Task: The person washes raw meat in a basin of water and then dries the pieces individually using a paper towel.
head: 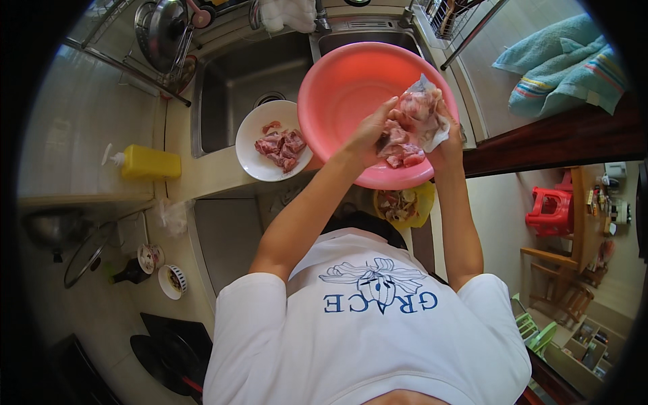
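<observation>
A pink plastic basin (pixel 344 91) rests over the right sink bowl. Above its right side both hands hold pieces of raw meat (pixel 400 144) together with a pale, wet sheet (pixel 438 131) that may be paper or a thin bag. My left hand (pixel 372 134) grips the meat from the left, its fingers partly hidden behind it. My right hand (pixel 450 134) holds the sheet and meat from the right. Left of the basin, a white plate (pixel 248 159) carries more raw meat chunks (pixel 283 148) and overlaps the edge of the sink.
A steel sink bowl (pixel 228 86) lies behind the plate. On the left counter stands a yellow pump bottle (pixel 152 162). Below the basin hangs or sits a yellow bag-lined container (pixel 425 202) with scraps. A blue towel (pixel 552 66) lies at the upper right.
</observation>
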Demonstrator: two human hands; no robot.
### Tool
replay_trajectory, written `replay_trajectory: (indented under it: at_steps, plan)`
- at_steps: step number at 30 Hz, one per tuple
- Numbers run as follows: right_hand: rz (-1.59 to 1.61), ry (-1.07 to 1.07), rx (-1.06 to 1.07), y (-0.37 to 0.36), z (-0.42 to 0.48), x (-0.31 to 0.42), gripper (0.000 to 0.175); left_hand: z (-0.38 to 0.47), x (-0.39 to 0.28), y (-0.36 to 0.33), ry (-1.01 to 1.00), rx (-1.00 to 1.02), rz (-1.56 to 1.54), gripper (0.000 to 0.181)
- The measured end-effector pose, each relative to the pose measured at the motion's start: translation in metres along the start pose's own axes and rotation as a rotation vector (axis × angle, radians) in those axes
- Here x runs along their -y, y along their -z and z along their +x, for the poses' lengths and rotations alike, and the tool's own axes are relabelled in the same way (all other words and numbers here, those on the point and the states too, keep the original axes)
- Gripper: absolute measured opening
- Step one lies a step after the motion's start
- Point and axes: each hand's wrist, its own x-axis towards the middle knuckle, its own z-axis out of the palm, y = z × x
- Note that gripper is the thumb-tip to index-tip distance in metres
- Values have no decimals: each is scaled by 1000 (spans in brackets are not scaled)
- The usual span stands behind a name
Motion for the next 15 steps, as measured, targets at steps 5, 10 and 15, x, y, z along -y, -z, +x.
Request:
replay_trajectory:
  at_steps: [5,10,15]
  plan:
    - [-39,18,113,2,10,-13,29,0,-11,-16,-90,-121,39,44]
    - [198,-24,-47,3,9,-7,34,-6,-20,-4,-49,-243,166,42]
    - [261,-58,121,12,9,-2,37,-16,-27,2,-102,-109,-39,37]
